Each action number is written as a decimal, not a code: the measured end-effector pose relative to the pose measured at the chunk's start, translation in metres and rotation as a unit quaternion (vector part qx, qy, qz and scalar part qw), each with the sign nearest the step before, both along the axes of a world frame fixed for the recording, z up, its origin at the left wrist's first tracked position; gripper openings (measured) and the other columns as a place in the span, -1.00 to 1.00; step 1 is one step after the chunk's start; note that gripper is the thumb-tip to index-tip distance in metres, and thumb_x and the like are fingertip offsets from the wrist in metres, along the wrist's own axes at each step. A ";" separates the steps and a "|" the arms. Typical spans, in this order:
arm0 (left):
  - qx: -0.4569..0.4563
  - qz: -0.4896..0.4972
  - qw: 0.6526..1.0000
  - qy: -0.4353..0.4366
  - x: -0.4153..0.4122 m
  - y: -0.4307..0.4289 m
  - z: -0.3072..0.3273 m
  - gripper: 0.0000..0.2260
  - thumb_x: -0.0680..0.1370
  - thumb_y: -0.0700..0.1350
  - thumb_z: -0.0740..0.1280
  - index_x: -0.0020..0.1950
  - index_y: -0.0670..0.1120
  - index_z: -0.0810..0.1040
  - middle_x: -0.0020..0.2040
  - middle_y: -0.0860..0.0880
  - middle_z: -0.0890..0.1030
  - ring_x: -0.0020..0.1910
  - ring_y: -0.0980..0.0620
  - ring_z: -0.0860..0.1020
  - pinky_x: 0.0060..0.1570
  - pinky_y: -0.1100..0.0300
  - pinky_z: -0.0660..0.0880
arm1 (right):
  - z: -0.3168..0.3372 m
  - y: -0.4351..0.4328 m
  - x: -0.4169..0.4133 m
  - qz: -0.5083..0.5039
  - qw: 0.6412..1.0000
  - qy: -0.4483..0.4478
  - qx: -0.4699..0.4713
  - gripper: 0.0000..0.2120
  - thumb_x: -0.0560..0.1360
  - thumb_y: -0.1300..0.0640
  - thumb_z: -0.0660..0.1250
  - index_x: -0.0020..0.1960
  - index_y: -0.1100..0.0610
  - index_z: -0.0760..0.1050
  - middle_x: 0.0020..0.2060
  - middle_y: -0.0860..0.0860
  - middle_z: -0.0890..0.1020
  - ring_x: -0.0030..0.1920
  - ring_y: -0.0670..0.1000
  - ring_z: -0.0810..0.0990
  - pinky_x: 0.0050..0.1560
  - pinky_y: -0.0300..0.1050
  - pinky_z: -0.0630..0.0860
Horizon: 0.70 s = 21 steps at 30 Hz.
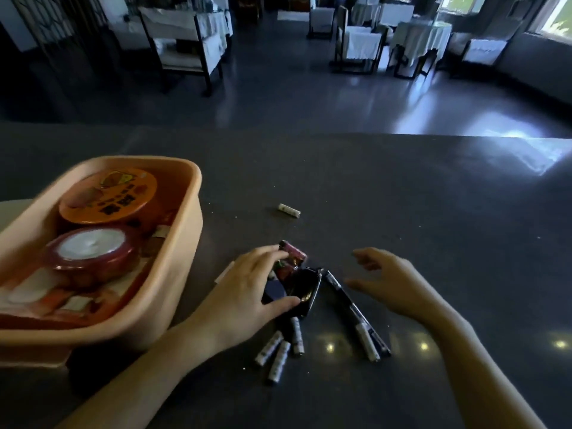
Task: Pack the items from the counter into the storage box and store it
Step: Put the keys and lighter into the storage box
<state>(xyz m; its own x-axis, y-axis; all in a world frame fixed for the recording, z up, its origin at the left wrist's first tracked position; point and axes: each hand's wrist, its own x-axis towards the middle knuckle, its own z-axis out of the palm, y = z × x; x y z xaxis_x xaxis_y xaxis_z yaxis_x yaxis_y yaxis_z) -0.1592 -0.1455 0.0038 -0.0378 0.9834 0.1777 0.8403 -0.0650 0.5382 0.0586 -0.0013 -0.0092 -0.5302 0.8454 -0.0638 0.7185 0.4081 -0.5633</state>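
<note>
The peach storage box (185, 243) sits at the counter's (433, 212) left, holding an orange-lidded tin (108, 196) and a red jar (93, 252). Just beside it, the left hand (244, 292) spans a glossy black case (305, 289), fingertips on a pink packet (295, 252); whether it grips is unclear. Batteries (278, 351) lie below. The right hand (393, 283) hovers released over a black pen (349, 305). One battery (289, 210) lies apart, farther back.
</note>
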 end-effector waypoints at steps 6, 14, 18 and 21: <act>-0.038 0.095 0.995 0.006 -0.002 0.018 -0.030 -0.41 0.43 0.14 0.36 0.39 0.02 0.27 0.35 0.05 0.37 0.32 0.10 0.32 0.27 0.26 0.25 | -0.028 -0.006 -0.009 0.055 0.993 -0.106 0.016 -0.58 0.31 -0.27 0.38 0.03 -0.05 0.47 -0.10 -0.10 0.46 -0.02 -0.03 0.49 -0.07 -0.14 0.42; -0.025 0.144 0.988 -0.045 -0.006 0.023 -0.029 -0.48 0.42 -0.09 0.44 0.34 -0.02 0.36 0.24 0.02 0.50 0.20 0.16 0.44 0.15 0.36 0.33 | -0.029 0.014 -0.009 -0.032 0.999 -0.007 -0.029 -0.88 0.37 -0.01 0.39 -0.15 0.02 0.57 -0.20 -0.02 0.62 -0.13 0.03 0.57 -0.12 -0.02 0.53; 0.002 0.158 0.987 -0.034 -0.005 0.028 -0.028 -0.60 0.41 -0.18 0.45 0.23 -0.10 0.50 0.11 -0.02 0.57 0.08 0.13 0.50 0.05 0.45 0.33 | -0.020 0.029 -0.008 -0.058 0.996 0.066 -0.017 -0.94 0.38 0.08 0.42 -0.20 0.04 0.55 -0.29 -0.05 0.60 -0.27 -0.14 0.52 -0.37 -0.38 0.38; 0.020 0.145 0.989 -0.019 -0.006 0.030 -0.023 -0.73 0.43 -0.21 0.43 0.12 -0.15 0.59 -0.01 -0.06 0.59 -0.02 0.06 0.57 -0.03 0.39 0.43 | -0.012 0.032 -0.011 -0.064 0.992 0.102 -0.029 -0.93 0.38 0.08 0.44 -0.20 0.00 0.55 -0.34 -0.16 0.56 -0.29 -0.23 0.48 -0.40 -0.48 0.36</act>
<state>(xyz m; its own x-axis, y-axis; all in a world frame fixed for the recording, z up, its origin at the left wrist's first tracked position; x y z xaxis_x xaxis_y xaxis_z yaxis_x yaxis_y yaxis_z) -0.1650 -0.1153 -0.0191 -0.3246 0.9223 0.2096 0.8061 0.1538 0.5715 0.0479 0.0302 -0.0210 -0.4253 0.9049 -0.0159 0.6309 0.2839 -0.7220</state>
